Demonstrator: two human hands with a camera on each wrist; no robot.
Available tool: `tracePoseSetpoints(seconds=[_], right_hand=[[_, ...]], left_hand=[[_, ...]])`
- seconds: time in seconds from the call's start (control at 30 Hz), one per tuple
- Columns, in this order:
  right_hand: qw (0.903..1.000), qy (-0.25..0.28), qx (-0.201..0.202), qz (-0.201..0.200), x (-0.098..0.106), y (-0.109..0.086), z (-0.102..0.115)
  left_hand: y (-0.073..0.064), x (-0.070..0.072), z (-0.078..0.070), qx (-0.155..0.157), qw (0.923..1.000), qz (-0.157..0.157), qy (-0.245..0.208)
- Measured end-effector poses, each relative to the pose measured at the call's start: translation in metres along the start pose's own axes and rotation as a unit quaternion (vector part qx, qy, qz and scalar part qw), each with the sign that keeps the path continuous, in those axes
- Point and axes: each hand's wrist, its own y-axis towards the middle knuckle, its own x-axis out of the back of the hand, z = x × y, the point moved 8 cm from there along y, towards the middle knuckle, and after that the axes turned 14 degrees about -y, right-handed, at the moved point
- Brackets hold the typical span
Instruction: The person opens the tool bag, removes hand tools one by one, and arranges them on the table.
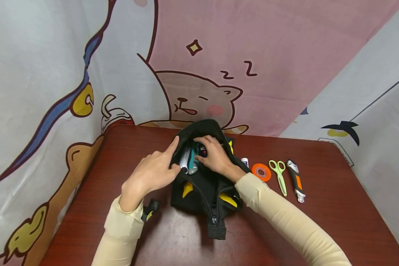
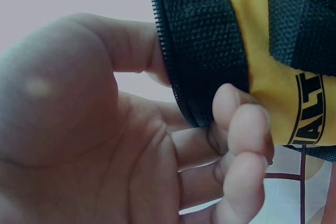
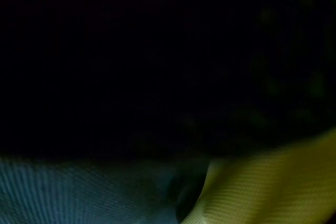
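A black and yellow zip-up tool bag (image 1: 196, 199) stands on the table with its top gaping. My left hand (image 1: 154, 171) grips the bag's left zip edge. In the left wrist view, the thumb lies on one side of the zip strip (image 2: 205, 35) and the fingers curl round the other. Inside the bag lie a silver-grey tool (image 1: 185, 159) and a teal and grey tool (image 1: 193, 164). My right hand (image 1: 216, 155) reaches into the opening, thumb and forefinger bent beside the teal tool; whether they pinch anything is unclear. The right wrist view is mostly dark, with blurred bag fabric (image 3: 273, 187) below.
Right of the bag on the brown table (image 1: 322, 229) lie a white-capped tube (image 1: 245, 162), an orange tape roll (image 1: 267, 172), green scissors (image 1: 282, 181) and an orange-grey utility knife (image 1: 296, 181). A black strap end (image 1: 151, 208) lies by the left wrist. Printed cloth (image 1: 269, 37) hangs behind.
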Motion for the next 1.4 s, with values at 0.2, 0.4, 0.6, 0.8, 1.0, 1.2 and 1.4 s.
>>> tracePoseSetpoints(seconds=[0.2, 0.4, 0.6, 0.8, 1.0, 1.2, 1.4], right_hand=[[0.9995, -0.002, -0.005, 0.030, -0.008, -0.002, -0.005], [0.9981, -0.007, 0.005, 0.062, -0.016, -0.004, -0.008], [0.9966, -0.006, 0.000, 0.082, -0.019, -0.005, -0.008], [0.9959, 0.009, -0.005, 0.089, -0.019, -0.006, -0.009], [0.9966, 0.014, -0.001, 0.081, -0.020, -0.006, -0.011], [0.9977, 0.006, 0.011, 0.067, -0.018, -0.006, -0.008], [0.9982, 0.008, 0.017, 0.057, -0.014, -0.006, -0.006]], left_hand=[[0.000, 0.000, 0.000, -0.002, 1.0000, 0.000, 0.002], [-0.001, -0.002, 0.000, -0.001, 1.0000, 0.001, 0.004], [-0.001, -0.001, 0.000, -0.004, 1.0000, -0.004, 0.002], [-0.001, 0.000, 0.000, -0.003, 1.0000, -0.005, 0.004], [0.000, 0.000, 0.001, 0.000, 1.0000, -0.004, 0.006], [0.000, 0.000, 0.000, 0.001, 1.0000, -0.002, 0.006], [0.000, 0.001, 0.001, 0.003, 1.0000, -0.004, 0.007]])
